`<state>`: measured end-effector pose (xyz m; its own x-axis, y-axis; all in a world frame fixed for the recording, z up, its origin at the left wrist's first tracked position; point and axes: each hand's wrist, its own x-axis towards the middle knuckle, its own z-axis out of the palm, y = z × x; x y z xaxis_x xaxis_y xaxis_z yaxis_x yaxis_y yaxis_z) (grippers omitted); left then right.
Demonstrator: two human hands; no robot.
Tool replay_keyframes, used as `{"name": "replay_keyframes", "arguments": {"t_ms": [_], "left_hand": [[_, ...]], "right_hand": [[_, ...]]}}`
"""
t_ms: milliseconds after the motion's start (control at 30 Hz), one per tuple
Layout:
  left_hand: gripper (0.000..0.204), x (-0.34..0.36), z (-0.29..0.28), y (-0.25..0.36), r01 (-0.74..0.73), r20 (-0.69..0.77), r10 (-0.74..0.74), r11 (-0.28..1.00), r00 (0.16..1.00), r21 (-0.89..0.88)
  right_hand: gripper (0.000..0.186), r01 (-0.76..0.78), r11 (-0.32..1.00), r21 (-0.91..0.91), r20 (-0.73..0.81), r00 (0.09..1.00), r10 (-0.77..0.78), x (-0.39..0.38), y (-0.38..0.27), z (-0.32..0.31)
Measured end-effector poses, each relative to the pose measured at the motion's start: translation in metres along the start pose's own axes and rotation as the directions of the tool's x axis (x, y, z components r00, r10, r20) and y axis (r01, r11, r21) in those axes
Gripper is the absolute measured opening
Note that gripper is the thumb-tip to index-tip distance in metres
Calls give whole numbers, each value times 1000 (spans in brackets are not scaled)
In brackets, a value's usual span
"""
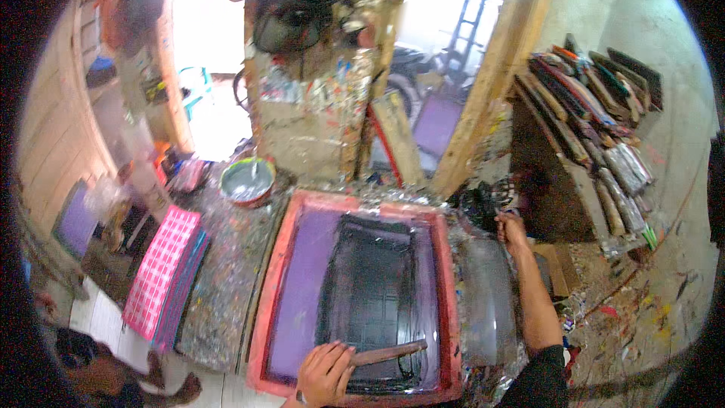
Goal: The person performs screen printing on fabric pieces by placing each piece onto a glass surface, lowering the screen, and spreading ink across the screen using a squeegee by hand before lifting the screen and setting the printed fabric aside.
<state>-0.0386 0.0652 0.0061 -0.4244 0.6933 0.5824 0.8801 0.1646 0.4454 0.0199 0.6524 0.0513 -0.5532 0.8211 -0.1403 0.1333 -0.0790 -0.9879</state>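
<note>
A screen-printing frame [276, 279] with a reddish wooden border and purple mesh lies in front of me. Black ink [370, 276] covers the middle of its mesh in a tall patch with a faint grid pattern. At the frame's near edge my left hand [325, 372] is closed around one end of a wooden-handled squeegee [389, 353], which lies across the inked area. My right hand [513, 230] is a closed fist beyond the frame's right side, beside a dark, ink-smeared container [483, 202]. Whatever it grips is too small to make out.
Folded pink checked cloth [164, 268] and darker cloths lie left on the stained table [230, 287]. Behind them stands a paint-smeared bowl [248, 181]. Several squeegees [581, 106] fill a rack at right. Part of another person [102, 366] shows at lower left.
</note>
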Motion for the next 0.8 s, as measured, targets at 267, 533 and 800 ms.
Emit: {"name": "replay_keyframes", "arguments": {"t_ms": [267, 533, 800], "left_hand": [[40, -6, 17, -12, -7, 170, 5, 1000, 985, 11], [39, 9, 9, -5, -89, -37, 88, 996, 995, -22], [39, 7, 7, 0, -106, -36, 105, 993, 994, -45]], "right_hand": [[33, 454, 240, -858, 297, 820, -489, -136, 51, 139], [15, -431, 867, 248, 377, 868, 324, -67, 148, 170], [25, -108, 911, -398, 236, 948, 215, -119, 95, 97]]}}
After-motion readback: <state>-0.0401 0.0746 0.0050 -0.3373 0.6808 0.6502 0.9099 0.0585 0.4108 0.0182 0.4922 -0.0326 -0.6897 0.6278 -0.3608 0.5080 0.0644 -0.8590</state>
